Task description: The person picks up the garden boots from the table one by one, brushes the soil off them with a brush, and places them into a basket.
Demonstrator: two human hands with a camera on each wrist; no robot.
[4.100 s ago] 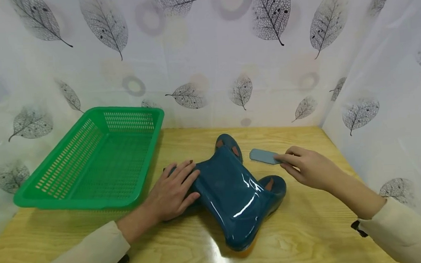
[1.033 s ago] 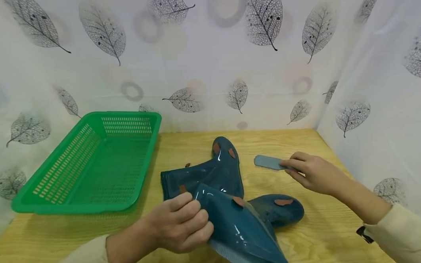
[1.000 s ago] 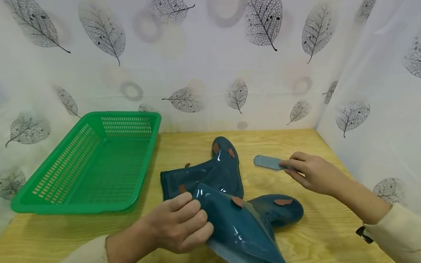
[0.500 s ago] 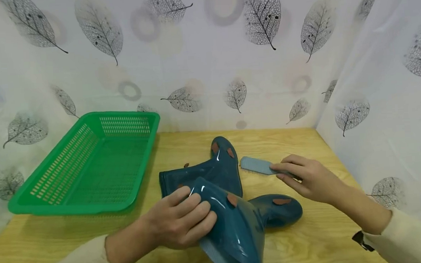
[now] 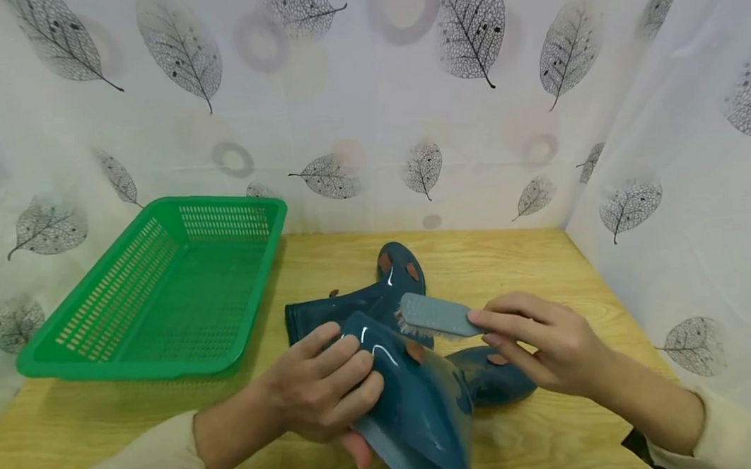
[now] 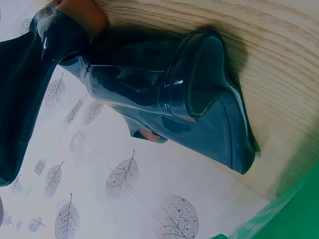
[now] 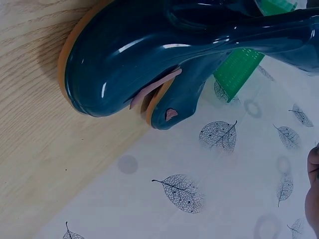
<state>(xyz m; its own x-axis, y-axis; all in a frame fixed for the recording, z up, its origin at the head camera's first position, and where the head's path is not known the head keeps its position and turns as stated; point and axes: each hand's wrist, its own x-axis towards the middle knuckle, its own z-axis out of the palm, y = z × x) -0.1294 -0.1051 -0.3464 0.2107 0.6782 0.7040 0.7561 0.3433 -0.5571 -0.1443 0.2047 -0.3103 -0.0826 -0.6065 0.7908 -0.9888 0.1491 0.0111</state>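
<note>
Two glossy dark-teal rubber rain boots with reddish-brown patches lie on the wooden table. My left hand grips the shaft top of the nearer boot, fingers curled over its rim, the opening tilted up toward me. Behind it the farther boot lies on its side; the left wrist view shows that boot's open shaft. In my right hand is a grey scrub brush, pinched at its handle with bristles down. Its head hovers above the nearer boot, close to a reddish-brown patch; contact cannot be told.
A green plastic basket stands at the left of the table. A white leaf-print curtain encloses the back and sides. One small brown bit sits at the farther boot's shaft edge.
My left hand, flat on the boots earlier, now grips the nearer boot's shaft, and that boot has been turned. My right hand has carried the brush leftward over it.
</note>
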